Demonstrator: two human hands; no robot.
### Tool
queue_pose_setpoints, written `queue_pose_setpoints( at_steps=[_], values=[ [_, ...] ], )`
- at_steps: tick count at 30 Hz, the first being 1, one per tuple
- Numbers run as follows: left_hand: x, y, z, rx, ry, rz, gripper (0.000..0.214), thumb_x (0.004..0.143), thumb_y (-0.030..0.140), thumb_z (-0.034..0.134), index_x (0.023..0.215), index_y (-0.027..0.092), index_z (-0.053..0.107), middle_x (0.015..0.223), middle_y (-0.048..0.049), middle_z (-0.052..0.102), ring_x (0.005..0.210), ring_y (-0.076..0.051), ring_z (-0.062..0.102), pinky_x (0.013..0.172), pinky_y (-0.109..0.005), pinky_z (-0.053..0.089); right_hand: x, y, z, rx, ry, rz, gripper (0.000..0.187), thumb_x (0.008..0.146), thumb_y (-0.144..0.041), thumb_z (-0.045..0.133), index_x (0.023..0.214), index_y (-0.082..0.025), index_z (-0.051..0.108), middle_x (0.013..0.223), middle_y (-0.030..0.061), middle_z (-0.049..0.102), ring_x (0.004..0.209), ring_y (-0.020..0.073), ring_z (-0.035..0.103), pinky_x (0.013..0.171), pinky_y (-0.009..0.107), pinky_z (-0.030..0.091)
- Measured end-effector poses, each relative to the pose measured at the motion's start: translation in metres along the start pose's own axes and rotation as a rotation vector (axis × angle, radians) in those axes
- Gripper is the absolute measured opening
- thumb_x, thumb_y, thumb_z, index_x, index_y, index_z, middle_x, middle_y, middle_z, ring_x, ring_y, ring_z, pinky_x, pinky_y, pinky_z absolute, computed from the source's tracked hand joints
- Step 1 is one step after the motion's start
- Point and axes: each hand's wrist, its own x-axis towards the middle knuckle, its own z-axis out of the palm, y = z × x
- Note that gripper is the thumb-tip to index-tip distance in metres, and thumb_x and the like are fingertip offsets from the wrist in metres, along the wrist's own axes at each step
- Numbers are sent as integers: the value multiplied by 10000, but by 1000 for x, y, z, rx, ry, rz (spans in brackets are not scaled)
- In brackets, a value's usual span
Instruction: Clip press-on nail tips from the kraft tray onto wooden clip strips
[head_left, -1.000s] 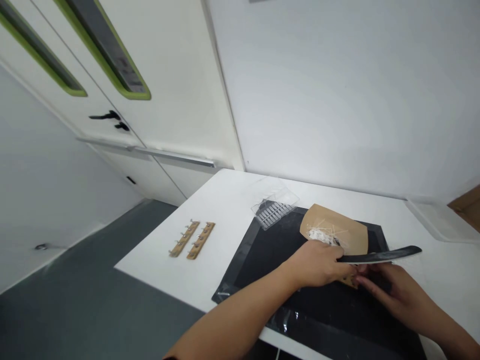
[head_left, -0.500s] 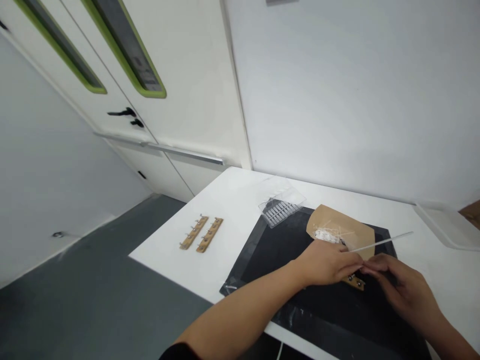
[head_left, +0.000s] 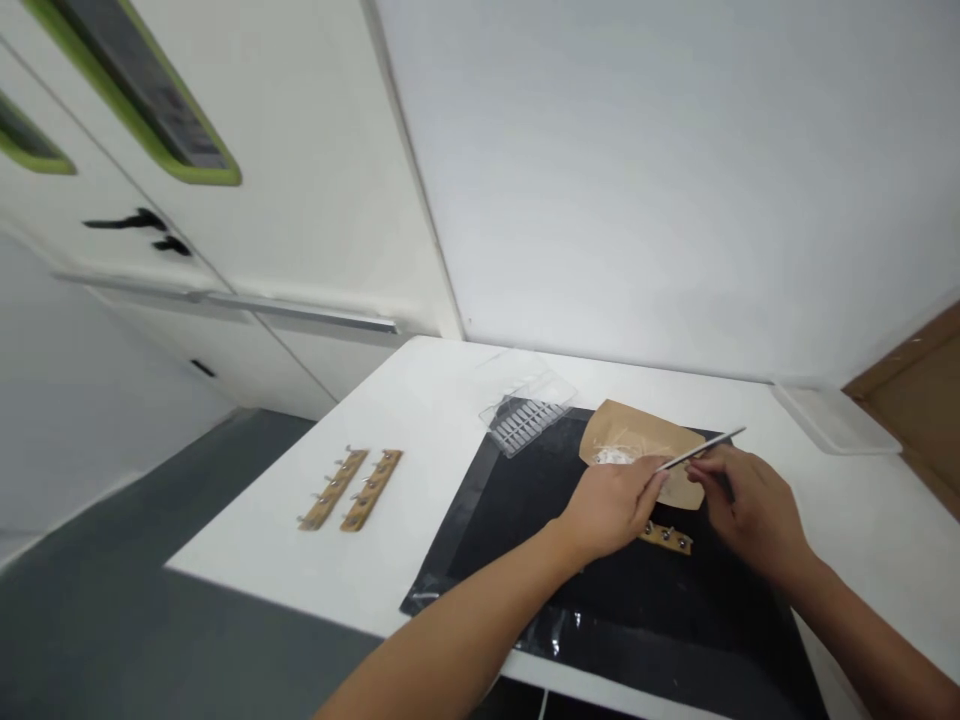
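Note:
Both my hands meet over a black mat [head_left: 525, 520]. My left hand [head_left: 611, 505] pinches the near end of a thin flat strip [head_left: 701, 448], seen edge-on and slanting up to the right. My right hand [head_left: 750, 505] is closed with its fingertips on the strip's middle. Just below the hands a short wooden bar with metal pegs [head_left: 667, 538] lies on the mat. Behind them sits a brown paper sheet [head_left: 637, 432] carrying a small heap of white bits [head_left: 615, 456].
A clear plastic box of small pieces [head_left: 525, 415] sits at the mat's far left corner. Two wooden bars with hooks [head_left: 349, 488] lie on the white table [head_left: 420, 440] to the left. A clear tray [head_left: 832, 418] stands at the far right by the wall.
The strip has turned from showing its dark flat face to edge-on and now tilts upward. Both hands shifted slightly away from me, uncovering the pegged wooden bar. The camera swung.

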Motion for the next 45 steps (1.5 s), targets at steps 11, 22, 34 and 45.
queue_pose_setpoints(
  at_steps=[11,22,34,45],
  values=[
    [2,-4,5,-23,133,-80,299,1100,304,433,1196,220,703,1025,-50,801,939,-202,780,851,-292,609,11,-23,28,111,12,116,121,1049,-233,507,939,-235,557,859,56,721,796,235,681,729,355,509],
    [0,-6,7,55,192,-23,320,1099,293,442,1220,174,713,1024,-86,814,896,-211,794,807,-286,629,19,-27,26,107,88,297,158,1030,-254,546,874,-247,568,803,26,750,747,226,685,713,361,455],
    [1,-7,9,100,234,-2,319,1094,289,448,1173,165,731,971,-81,816,805,-200,790,725,-255,612,27,-24,24,164,35,325,208,1007,-228,579,800,-240,565,774,-20,764,711,188,686,813,377,377],
    [2,-8,7,157,207,7,328,1089,290,449,1244,176,714,917,-70,814,731,-183,772,667,-236,586,29,-23,24,158,54,356,239,1025,-293,566,792,-242,556,721,-25,749,641,180,658,812,390,385]
  ],
)
